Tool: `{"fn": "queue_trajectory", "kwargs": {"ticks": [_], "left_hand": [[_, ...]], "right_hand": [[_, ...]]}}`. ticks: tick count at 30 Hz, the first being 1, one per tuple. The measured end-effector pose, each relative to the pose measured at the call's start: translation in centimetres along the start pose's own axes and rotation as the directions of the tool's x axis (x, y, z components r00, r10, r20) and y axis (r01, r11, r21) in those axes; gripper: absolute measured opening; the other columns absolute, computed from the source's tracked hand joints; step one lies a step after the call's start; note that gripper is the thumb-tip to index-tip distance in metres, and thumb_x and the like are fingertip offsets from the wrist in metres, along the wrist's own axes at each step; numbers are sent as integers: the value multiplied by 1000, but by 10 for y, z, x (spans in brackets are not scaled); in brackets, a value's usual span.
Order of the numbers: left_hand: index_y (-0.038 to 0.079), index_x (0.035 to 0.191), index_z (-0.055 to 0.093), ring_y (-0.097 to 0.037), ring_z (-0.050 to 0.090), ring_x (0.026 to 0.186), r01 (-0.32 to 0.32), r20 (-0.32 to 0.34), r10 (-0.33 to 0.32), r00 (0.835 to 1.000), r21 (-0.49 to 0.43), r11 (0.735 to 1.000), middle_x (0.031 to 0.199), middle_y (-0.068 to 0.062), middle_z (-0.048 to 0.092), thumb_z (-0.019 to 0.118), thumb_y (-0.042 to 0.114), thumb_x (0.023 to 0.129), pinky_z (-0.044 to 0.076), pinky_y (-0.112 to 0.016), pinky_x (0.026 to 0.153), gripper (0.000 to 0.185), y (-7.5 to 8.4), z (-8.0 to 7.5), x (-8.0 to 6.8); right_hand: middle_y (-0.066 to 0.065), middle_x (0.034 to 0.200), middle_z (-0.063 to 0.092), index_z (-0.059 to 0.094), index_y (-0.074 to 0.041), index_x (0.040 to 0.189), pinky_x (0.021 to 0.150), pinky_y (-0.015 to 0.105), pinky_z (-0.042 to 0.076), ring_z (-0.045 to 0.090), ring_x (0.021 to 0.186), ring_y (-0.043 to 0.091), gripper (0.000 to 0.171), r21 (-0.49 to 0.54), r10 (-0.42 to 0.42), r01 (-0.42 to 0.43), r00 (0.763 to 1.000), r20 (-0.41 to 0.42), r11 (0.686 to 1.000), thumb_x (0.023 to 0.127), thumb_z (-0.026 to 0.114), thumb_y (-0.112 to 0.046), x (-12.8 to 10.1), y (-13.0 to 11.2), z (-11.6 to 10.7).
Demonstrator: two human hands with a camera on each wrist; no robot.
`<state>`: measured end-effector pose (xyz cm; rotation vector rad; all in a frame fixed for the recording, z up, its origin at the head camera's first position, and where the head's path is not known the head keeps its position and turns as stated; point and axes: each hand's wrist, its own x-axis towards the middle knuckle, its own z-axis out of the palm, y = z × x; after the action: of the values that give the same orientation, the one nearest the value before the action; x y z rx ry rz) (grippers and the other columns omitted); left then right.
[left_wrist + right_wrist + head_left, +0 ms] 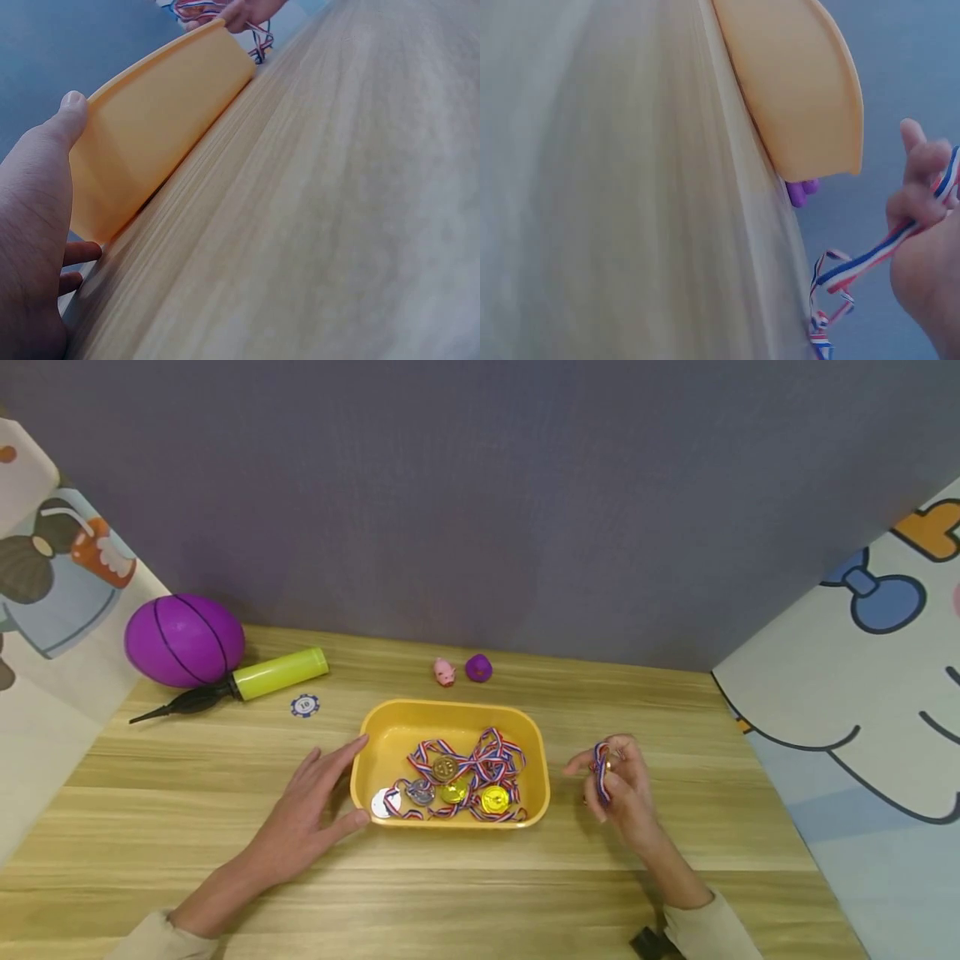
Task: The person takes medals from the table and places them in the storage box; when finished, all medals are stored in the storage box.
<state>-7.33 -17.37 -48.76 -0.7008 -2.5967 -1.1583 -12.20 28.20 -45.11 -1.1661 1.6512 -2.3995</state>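
Right hand (621,789) pinches medal (602,770) by bunched ribbon, raised above table (225,827) right of tray (450,714). Left hand (315,806), fingers spread, steadies tray's left wall. Medal likely light; ribbon limp, tangle-prone; best gripped at ribbon.

yellow tray (537,752): rounded rectangular, flat on the wooden table, your left hand (311,806) resting open against its left wall | medal (602,770): red-white-blue ribbon bunched up, pinched in your right hand (622,785) just right of the tray, lifted off the table
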Motion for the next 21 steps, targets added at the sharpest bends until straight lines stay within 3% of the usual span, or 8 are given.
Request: {"fn": "queue_trajectory", "kwargs": {"ticks": [4,10,12,17,21], "left_hand": [[23,178,29,-44,48,153,-2,0,2,1000,-1,1000,171,-13,50,80,43,101,5,-47,140,94,1,-1,0],[24,178,28,-43,47,154,12,10,-12,1000,-3,1000,172,-12,49,81,39,100,4,-47,140,95,2,-1,0],[24,178,28,-43,47,154,12,10,-12,1000,-2,1000,172,-12,49,81,39,100,4,-47,140,95,2,-1,0],[23,178,28,-44,48,153,4,4,-4,1000,6,1000,171,-13,49,80,42,101,4,-47,140,95,1,-1,0],[23,177,29,-44,48,153,2,2,-2,1000,8,1000,171,-13,49,80,43,101,4,-47,140,94,0,-1,0]], "right_hand": [[18,117,79,44,5,120,30,34,25,38,45,20,12,-195,-30,23,999,-29,980,109,50,6,2,-6,-3],[13,117,79,43,20,113,38,32,37,57,60,7,24,-393,-70,39,995,-65,919,97,60,17,14,-23,-4],[7,119,78,48,18,114,40,25,37,57,64,1,29,-517,-53,1,995,-86,856,90,65,20,18,-31,-3],[1,121,75,62,4,117,42,17,38,53,59,3,44,-759,19,-111,992,-129,641,79,78,20,23,-48,2],[9,118,73,65,-2,116,44,18,42,53,55,12,49,-816,46,-121,992,-115,566,76,85,17,28,-53,7]]}}
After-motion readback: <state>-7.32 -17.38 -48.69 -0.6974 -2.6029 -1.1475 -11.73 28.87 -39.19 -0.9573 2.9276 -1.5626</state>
